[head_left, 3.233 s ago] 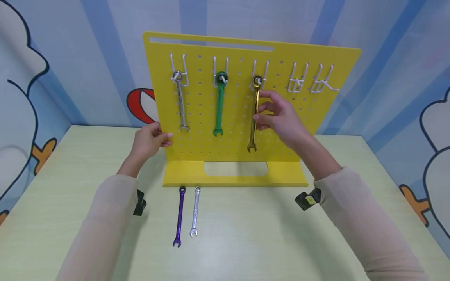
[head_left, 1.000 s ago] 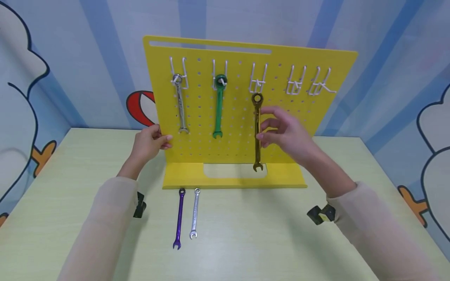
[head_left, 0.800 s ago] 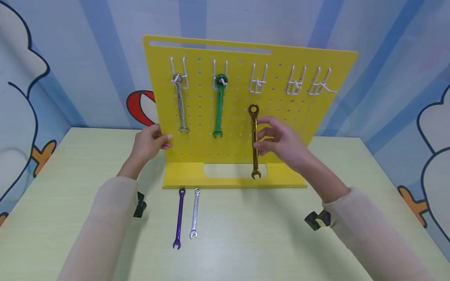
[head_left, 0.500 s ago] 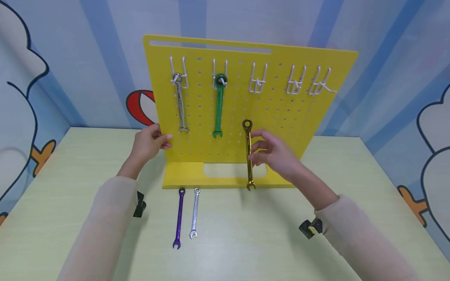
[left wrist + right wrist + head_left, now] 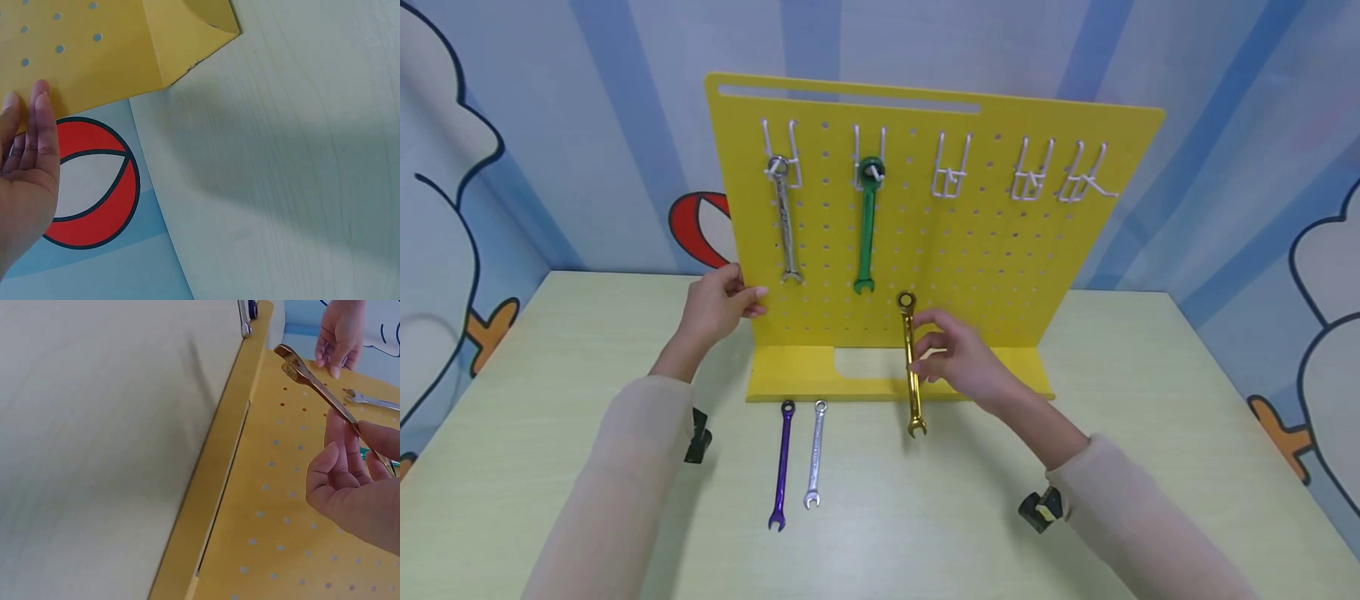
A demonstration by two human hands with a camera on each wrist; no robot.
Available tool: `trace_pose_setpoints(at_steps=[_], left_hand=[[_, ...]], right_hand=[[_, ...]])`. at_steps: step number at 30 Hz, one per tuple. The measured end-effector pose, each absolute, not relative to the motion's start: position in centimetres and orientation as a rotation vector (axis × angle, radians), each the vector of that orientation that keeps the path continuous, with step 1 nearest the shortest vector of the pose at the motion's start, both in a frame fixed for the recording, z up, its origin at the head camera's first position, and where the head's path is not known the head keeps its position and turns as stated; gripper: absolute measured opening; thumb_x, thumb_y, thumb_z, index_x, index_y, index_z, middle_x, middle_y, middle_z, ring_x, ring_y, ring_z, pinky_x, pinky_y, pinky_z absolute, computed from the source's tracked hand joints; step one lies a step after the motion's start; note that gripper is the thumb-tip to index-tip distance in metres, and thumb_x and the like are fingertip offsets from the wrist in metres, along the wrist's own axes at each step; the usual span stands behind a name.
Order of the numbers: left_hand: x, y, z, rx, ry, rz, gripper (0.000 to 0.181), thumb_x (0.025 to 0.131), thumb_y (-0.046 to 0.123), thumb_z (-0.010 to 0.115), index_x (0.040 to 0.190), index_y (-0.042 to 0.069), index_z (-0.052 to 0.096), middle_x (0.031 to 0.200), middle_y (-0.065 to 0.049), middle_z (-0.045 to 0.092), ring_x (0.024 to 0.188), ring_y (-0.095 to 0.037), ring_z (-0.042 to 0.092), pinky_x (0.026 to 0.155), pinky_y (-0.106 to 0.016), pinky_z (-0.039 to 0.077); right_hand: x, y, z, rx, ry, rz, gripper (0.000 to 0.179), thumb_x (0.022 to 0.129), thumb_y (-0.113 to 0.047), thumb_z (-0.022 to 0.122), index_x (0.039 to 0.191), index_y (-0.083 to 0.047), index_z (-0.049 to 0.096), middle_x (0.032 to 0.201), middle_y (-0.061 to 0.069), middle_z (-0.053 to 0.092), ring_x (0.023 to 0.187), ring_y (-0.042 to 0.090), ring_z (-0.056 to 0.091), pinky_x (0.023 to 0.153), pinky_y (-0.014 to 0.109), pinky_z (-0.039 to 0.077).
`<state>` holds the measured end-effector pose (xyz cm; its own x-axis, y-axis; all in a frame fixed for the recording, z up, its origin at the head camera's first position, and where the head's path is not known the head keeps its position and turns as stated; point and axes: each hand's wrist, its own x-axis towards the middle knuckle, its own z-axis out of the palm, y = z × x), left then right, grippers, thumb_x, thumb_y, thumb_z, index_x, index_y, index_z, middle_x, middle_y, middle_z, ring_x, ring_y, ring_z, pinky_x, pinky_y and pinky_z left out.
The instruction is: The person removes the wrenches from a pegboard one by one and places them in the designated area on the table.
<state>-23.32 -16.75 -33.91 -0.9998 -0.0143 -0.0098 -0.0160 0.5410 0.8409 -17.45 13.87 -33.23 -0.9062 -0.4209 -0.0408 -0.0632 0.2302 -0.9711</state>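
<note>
A gold combination wrench (image 5: 912, 367) is pinched near its middle by my right hand (image 5: 958, 358), in front of the pegboard's base. It hangs nearly upright, ring end up, clear of the table. In the right wrist view the wrench (image 5: 325, 394) lies between thumb and fingers. My left hand (image 5: 718, 304) grips the left edge of the yellow pegboard (image 5: 970, 250), thumb in front. On the board's hooks hang a silver wrench (image 5: 786, 221) and a green wrench (image 5: 868, 225). A purple wrench (image 5: 782, 467) and a smaller silver wrench (image 5: 816, 454) lie side by side on the table.
Three white hooks on the board's right half, such as the middle hook (image 5: 950, 179), bear nothing. The yellow base (image 5: 790, 375) stands on the pale wooden table (image 5: 925, 525). A printed blue backdrop (image 5: 887, 42) rises behind.
My right hand has lifted the gold wrench off the middle hook and carried it down and slightly left, towards the board's base. The left hand has stayed at the board's edge.
</note>
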Motion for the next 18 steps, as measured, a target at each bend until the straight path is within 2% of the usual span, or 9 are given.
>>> trace_pose_setpoints(at_steps=[9, 18], left_hand=[[-23.3, -16.8, -34.0, -0.032, 2.767, 1.489, 0.03, 0.09, 0.016, 0.057, 0.114, -0.001, 0.052, 0.097, -0.019, 0.059, 0.084, -0.028, 0.065, 0.078, -0.037, 0.053], [-23.4, -16.8, -34.0, -0.027, 2.768, 1.486, 0.029, 0.09, 0.016, 0.056, 0.114, -0.001, 0.052, 0.097, -0.019, 0.06, 0.083, -0.027, 0.065, 0.077, -0.036, 0.053]], right_hand=[[-16.7, 12.7, -34.9, -0.41, 2.096, -1.731, 0.037, 0.082, 0.017, 0.052, 0.112, 0.002, 0.038, 0.078, 0.009, 0.052, 0.068, 0.022, 0.06, 0.071, 0.039, 0.054], [-16.2, 11.8, -36.5, -0.369, 2.098, -1.65, 0.032, 0.083, 0.014, 0.054, 0.108, 0.001, 0.04, 0.077, 0.009, 0.054, 0.065, 0.02, 0.06, 0.069, 0.039, 0.055]])
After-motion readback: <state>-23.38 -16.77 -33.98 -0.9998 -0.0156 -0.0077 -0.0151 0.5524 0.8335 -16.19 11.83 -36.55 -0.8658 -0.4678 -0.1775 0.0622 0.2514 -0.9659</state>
